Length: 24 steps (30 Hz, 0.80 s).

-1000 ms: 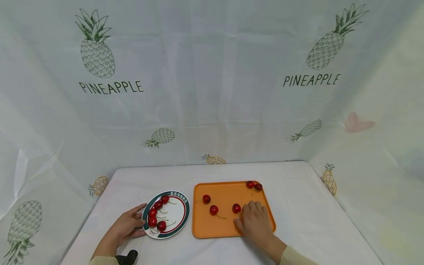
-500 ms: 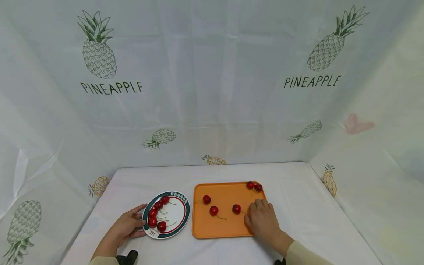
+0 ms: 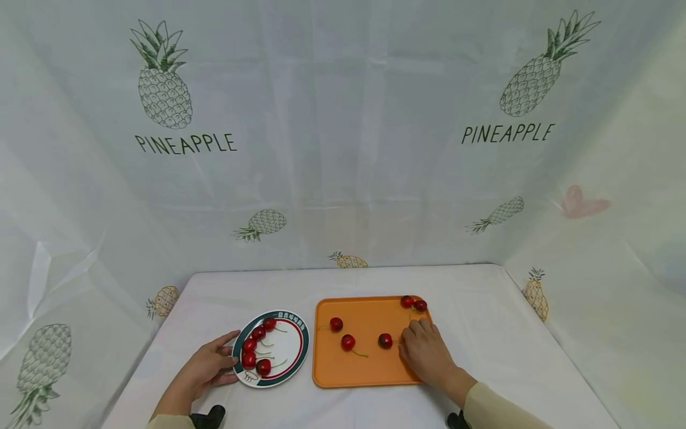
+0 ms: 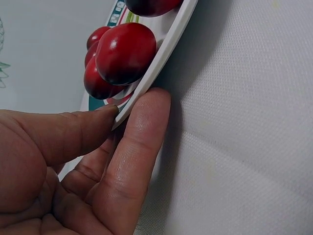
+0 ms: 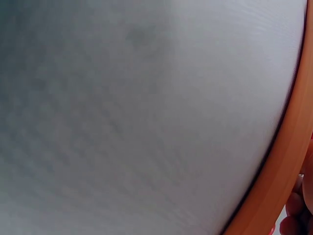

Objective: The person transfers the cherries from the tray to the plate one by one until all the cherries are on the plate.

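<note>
A round plate (image 3: 304, 345) with a dark green rim lies at the left, bearing several red cherries (image 3: 249, 345) with green stems. My left hand (image 3: 206, 366) holds its left edge; in the left wrist view the thumb (image 4: 93, 129) is on top and a finger (image 4: 146, 127) is underneath. On the right stands an orange tray (image 3: 348, 375) with several cherries. My right hand (image 3: 426, 354) reaches over the tray's right side, fingers bent down, beside a dark red cherry (image 3: 385, 341) whose stem points toward it. What lies beneath those fingers is hidden.
Two cherries (image 3: 407, 302) sit at the tray's far right corner, and two more cherries (image 3: 348, 342) lie on its left half. A white cloth (image 3: 278, 408) covers the table. Behind it hangs a pineapple-print curtain (image 3: 348, 179).
My right hand has shifted right and slightly away from the dark red cherry, most of it in the first half second. The left hand and plate stay in place.
</note>
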### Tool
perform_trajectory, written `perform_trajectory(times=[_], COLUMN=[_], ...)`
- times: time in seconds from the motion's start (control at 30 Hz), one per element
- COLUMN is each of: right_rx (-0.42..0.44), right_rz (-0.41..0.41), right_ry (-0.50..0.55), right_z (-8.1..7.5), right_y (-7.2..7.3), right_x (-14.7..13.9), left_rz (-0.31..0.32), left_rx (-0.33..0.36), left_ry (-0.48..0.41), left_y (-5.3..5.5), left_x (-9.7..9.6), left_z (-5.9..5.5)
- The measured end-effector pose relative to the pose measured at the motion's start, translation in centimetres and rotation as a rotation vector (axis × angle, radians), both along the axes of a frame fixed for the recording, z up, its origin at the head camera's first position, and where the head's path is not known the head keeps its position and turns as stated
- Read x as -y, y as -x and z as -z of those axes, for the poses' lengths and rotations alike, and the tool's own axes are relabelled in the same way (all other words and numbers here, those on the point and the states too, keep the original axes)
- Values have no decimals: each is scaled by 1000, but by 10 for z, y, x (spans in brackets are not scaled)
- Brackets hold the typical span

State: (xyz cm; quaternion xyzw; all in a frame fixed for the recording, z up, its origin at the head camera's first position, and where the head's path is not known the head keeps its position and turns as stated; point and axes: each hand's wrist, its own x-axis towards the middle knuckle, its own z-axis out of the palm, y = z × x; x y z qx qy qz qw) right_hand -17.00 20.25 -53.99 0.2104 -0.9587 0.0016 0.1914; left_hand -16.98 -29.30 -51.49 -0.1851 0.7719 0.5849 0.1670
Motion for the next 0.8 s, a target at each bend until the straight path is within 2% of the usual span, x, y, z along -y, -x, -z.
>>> perform_trajectory(times=[0.37, 0.6, 0.8], right_rx=[7, -81, -65], right_rz=[-13, -95, -89], right_ry=[20, 47, 29], right_z=[-3, -6, -15], right_y=[2, 6, 9], right_x=[2, 3, 9], left_rz=[3, 5, 6], left_rx=[-6, 0, 3], left_ry=[-3, -2, -5], left_y=[-2, -2, 0], left_x=[0, 1, 2], left_z=[-2, 0, 1])
